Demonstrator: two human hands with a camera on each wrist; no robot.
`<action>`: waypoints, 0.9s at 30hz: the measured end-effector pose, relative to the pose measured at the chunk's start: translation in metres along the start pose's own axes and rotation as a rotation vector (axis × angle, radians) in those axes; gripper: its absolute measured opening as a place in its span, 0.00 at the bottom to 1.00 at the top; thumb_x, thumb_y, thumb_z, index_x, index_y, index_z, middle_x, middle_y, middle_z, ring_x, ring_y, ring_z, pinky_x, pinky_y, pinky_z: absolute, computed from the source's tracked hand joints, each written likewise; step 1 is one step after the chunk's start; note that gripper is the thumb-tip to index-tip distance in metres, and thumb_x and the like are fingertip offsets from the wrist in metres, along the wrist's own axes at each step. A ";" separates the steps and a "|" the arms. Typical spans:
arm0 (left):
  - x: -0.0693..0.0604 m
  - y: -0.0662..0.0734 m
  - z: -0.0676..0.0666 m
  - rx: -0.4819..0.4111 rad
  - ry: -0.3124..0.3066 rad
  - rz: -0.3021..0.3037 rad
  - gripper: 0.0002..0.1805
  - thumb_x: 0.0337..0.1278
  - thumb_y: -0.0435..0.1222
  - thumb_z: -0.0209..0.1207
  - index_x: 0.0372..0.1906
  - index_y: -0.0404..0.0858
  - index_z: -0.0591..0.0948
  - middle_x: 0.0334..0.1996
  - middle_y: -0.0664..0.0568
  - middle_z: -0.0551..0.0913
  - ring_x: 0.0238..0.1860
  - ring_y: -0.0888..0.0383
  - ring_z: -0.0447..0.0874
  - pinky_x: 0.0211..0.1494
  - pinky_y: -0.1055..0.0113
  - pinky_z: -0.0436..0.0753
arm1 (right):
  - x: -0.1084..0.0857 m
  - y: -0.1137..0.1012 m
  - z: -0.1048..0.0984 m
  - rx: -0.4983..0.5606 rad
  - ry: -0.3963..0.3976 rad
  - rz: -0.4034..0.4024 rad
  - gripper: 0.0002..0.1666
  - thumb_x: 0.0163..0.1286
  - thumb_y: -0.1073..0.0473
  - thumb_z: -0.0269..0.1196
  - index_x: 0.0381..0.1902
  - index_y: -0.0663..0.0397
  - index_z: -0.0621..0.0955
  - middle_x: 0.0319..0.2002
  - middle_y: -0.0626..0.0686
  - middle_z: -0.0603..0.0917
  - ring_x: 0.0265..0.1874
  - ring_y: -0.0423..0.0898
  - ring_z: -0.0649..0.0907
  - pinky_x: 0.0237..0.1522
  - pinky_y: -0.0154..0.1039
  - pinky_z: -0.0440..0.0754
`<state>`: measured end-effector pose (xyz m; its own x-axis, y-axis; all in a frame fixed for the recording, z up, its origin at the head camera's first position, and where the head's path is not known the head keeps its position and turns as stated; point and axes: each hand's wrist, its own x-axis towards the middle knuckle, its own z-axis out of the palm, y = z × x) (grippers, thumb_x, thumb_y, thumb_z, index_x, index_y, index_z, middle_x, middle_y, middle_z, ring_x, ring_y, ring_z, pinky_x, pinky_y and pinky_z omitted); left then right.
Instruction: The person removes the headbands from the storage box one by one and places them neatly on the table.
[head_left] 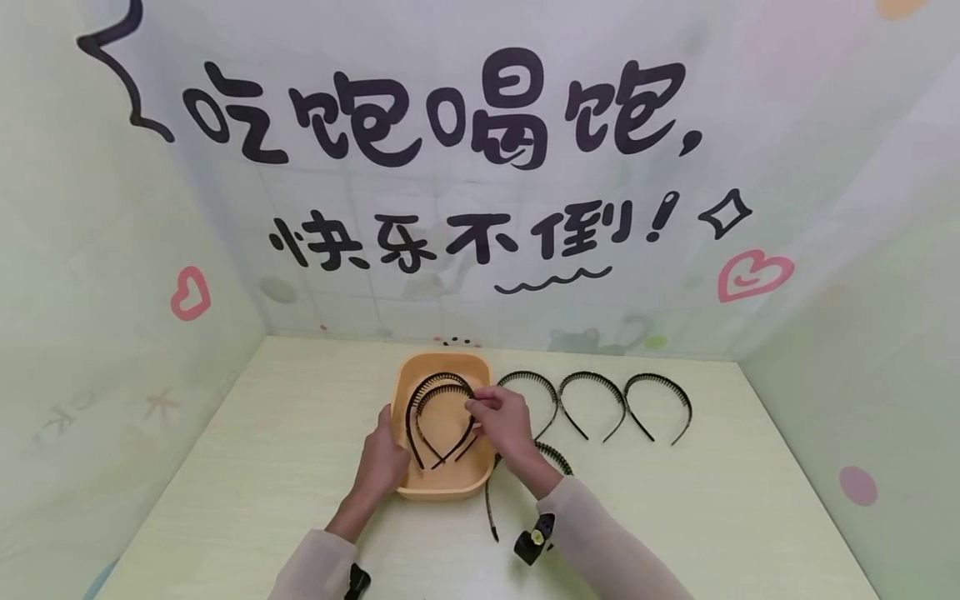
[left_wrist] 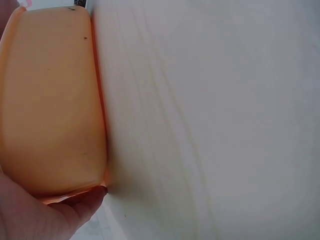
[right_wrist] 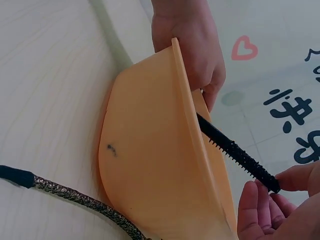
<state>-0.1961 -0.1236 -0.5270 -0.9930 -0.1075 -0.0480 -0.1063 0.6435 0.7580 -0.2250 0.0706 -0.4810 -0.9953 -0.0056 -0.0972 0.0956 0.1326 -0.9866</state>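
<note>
An orange tray [head_left: 448,493] stands on the table, with black toothed headbands [head_left: 411,421] inside. My left hand [head_left: 380,462] grips its left side; in the left wrist view the thumb or a finger of that hand [left_wrist: 45,212] lies along the tray wall [left_wrist: 52,110]. My right hand [head_left: 504,421] is at the right rim. In the right wrist view, the thumb and fingers of my right hand [right_wrist: 285,210] pinch a black headband [right_wrist: 235,152], which slants down behind the tray's rim [right_wrist: 187,95]. How many headbands overlap inside is unclear.
Right of the tray, three headbands [head_left: 527,375] [head_left: 592,375] [head_left: 658,377] lie in a row along the back. Another headband [head_left: 490,508] lies nearer, partly under my right forearm. A printed cloth wall [head_left: 450,308] closes off the back, with cloth sides left and right.
</note>
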 end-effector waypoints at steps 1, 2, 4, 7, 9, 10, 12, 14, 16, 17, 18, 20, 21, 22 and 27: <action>0.000 0.000 0.000 -0.002 0.003 0.001 0.44 0.48 0.18 0.45 0.75 0.24 0.48 0.63 0.20 0.69 0.49 0.39 0.81 0.47 0.51 0.81 | 0.000 0.000 -0.001 0.011 -0.005 0.005 0.13 0.66 0.64 0.65 0.46 0.67 0.83 0.36 0.57 0.88 0.25 0.41 0.83 0.39 0.52 0.86; 0.000 0.000 0.001 -0.005 0.008 0.004 0.44 0.48 0.18 0.45 0.75 0.24 0.48 0.62 0.21 0.69 0.49 0.39 0.81 0.46 0.51 0.81 | 0.000 0.001 -0.003 0.022 -0.008 0.011 0.13 0.66 0.64 0.65 0.47 0.67 0.83 0.37 0.58 0.88 0.25 0.40 0.83 0.40 0.53 0.86; -0.001 0.001 0.001 -0.008 0.017 0.009 0.43 0.48 0.18 0.45 0.75 0.24 0.49 0.62 0.20 0.70 0.49 0.39 0.81 0.47 0.51 0.81 | 0.000 0.001 -0.006 0.039 -0.013 0.021 0.14 0.67 0.65 0.64 0.48 0.68 0.82 0.38 0.58 0.89 0.26 0.41 0.83 0.40 0.53 0.86; -0.002 0.002 0.001 -0.001 0.033 0.019 0.43 0.47 0.19 0.46 0.74 0.23 0.51 0.61 0.21 0.71 0.51 0.38 0.81 0.48 0.50 0.81 | 0.001 0.003 -0.011 0.049 -0.012 0.031 0.14 0.68 0.65 0.63 0.49 0.69 0.82 0.40 0.59 0.89 0.29 0.44 0.85 0.38 0.49 0.86; -0.002 0.002 0.000 0.003 0.038 0.024 0.43 0.46 0.19 0.46 0.74 0.23 0.51 0.60 0.20 0.72 0.51 0.37 0.81 0.50 0.48 0.81 | 0.001 0.004 -0.015 0.058 -0.005 0.038 0.13 0.69 0.65 0.62 0.49 0.68 0.82 0.41 0.62 0.89 0.31 0.47 0.86 0.35 0.44 0.86; -0.002 0.002 0.000 0.006 0.036 0.024 0.43 0.46 0.19 0.46 0.74 0.23 0.51 0.59 0.20 0.72 0.51 0.37 0.81 0.51 0.48 0.80 | 0.002 0.005 -0.017 0.064 -0.001 0.042 0.13 0.69 0.66 0.61 0.49 0.68 0.82 0.42 0.63 0.88 0.32 0.48 0.87 0.33 0.41 0.86; -0.002 0.001 0.000 0.001 0.025 0.018 0.43 0.47 0.19 0.45 0.75 0.23 0.50 0.59 0.20 0.72 0.51 0.38 0.81 0.52 0.46 0.79 | 0.003 0.006 -0.020 0.081 0.007 0.058 0.13 0.70 0.66 0.61 0.50 0.67 0.81 0.44 0.65 0.87 0.34 0.49 0.87 0.31 0.37 0.85; -0.001 0.000 -0.001 0.005 0.021 0.017 0.43 0.47 0.19 0.45 0.75 0.23 0.50 0.57 0.20 0.74 0.50 0.38 0.81 0.53 0.46 0.79 | 0.003 0.008 -0.024 0.090 0.007 0.064 0.14 0.70 0.66 0.60 0.50 0.68 0.81 0.45 0.66 0.87 0.35 0.49 0.86 0.30 0.36 0.84; -0.001 -0.001 -0.001 0.005 0.013 0.011 0.43 0.48 0.19 0.45 0.75 0.23 0.50 0.57 0.20 0.74 0.50 0.39 0.81 0.53 0.47 0.79 | 0.004 0.009 -0.028 0.090 0.009 0.067 0.14 0.70 0.66 0.60 0.51 0.69 0.81 0.45 0.66 0.87 0.34 0.47 0.86 0.31 0.36 0.84; -0.001 0.000 -0.001 0.006 0.011 0.010 0.43 0.48 0.19 0.45 0.75 0.23 0.49 0.57 0.21 0.74 0.50 0.39 0.81 0.53 0.47 0.79 | 0.004 0.009 -0.029 0.089 0.009 0.070 0.14 0.70 0.66 0.60 0.51 0.68 0.81 0.45 0.65 0.87 0.34 0.46 0.85 0.32 0.37 0.84; -0.001 0.000 -0.001 0.006 0.008 0.008 0.43 0.48 0.19 0.45 0.75 0.23 0.49 0.57 0.21 0.74 0.50 0.40 0.81 0.52 0.48 0.79 | 0.004 0.010 -0.031 0.088 0.006 0.071 0.14 0.70 0.65 0.60 0.51 0.68 0.81 0.45 0.65 0.87 0.33 0.46 0.85 0.33 0.39 0.84; -0.001 0.000 -0.001 0.003 0.002 0.005 0.43 0.47 0.19 0.45 0.75 0.23 0.49 0.57 0.21 0.75 0.49 0.41 0.82 0.50 0.49 0.80 | 0.003 0.011 -0.035 0.085 0.003 0.069 0.14 0.70 0.65 0.60 0.50 0.67 0.81 0.45 0.65 0.87 0.33 0.46 0.85 0.35 0.42 0.85; -0.001 0.000 -0.001 0.001 0.000 0.004 0.44 0.47 0.19 0.45 0.75 0.24 0.49 0.57 0.21 0.75 0.48 0.41 0.82 0.49 0.50 0.80 | 0.003 0.012 -0.037 0.090 0.001 0.072 0.14 0.70 0.65 0.60 0.50 0.67 0.81 0.45 0.65 0.87 0.33 0.47 0.85 0.36 0.43 0.85; -0.001 0.001 -0.001 0.001 -0.002 0.004 0.44 0.47 0.19 0.45 0.75 0.24 0.48 0.57 0.21 0.74 0.48 0.41 0.82 0.48 0.51 0.81 | 0.003 0.013 -0.039 0.097 -0.004 0.071 0.14 0.70 0.65 0.60 0.51 0.68 0.80 0.45 0.65 0.87 0.34 0.47 0.85 0.36 0.44 0.85; -0.001 0.000 -0.001 -0.001 -0.004 0.004 0.44 0.47 0.19 0.44 0.75 0.24 0.48 0.57 0.20 0.74 0.47 0.41 0.81 0.48 0.50 0.80 | 0.000 0.011 -0.047 0.105 -0.011 0.073 0.17 0.71 0.64 0.59 0.53 0.71 0.79 0.43 0.63 0.88 0.33 0.47 0.85 0.37 0.46 0.85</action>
<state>-0.1953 -0.1243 -0.5266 -0.9936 -0.1019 -0.0478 -0.1025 0.6432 0.7588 -0.2251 0.1191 -0.4859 -0.9854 -0.0109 -0.1701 0.1697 0.0282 -0.9851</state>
